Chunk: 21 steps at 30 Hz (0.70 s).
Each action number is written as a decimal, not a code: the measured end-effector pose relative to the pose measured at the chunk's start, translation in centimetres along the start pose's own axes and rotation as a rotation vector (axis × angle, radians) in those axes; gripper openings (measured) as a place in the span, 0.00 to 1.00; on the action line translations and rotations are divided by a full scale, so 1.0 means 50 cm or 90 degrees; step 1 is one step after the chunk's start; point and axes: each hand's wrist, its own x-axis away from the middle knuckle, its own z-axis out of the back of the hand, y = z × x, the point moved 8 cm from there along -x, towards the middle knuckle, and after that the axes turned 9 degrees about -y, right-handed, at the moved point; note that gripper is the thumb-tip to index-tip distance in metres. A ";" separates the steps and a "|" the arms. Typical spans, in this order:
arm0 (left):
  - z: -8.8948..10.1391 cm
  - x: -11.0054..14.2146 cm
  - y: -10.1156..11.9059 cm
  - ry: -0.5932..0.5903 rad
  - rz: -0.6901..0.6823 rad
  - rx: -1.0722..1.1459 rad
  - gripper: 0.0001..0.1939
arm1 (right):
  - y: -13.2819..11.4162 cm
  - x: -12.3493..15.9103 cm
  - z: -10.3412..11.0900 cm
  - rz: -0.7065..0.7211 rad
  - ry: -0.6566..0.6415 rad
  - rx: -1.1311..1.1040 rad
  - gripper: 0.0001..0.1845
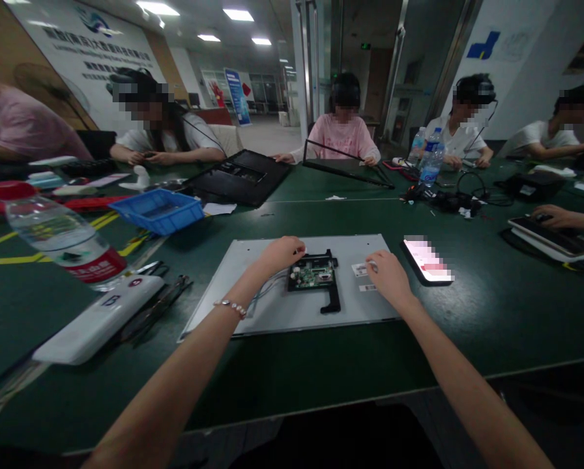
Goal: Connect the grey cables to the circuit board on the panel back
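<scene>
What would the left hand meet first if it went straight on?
Probably the black bracket, just right of the left hand. The hand's height above the white panel is unclear, so it might pass over.

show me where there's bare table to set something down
Bare table lies between the panel and the near edge, and nearer than the phone, right of the panel. Crowded: the left, with red-capped bottle, blue tray and white block; beyond the phone, black cables.
</scene>
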 end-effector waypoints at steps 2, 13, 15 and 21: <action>0.002 -0.001 0.000 0.003 0.001 0.001 0.13 | 0.000 0.001 0.000 -0.001 -0.006 -0.006 0.13; 0.025 -0.017 -0.002 0.069 0.060 -0.001 0.14 | -0.003 0.000 0.009 0.007 0.005 -0.018 0.13; 0.047 -0.024 0.023 0.106 0.053 -0.009 0.15 | -0.004 0.001 0.011 0.005 0.012 -0.017 0.13; 0.072 -0.066 0.178 0.158 -0.102 -0.124 0.12 | -0.005 0.001 0.009 0.006 0.018 -0.013 0.13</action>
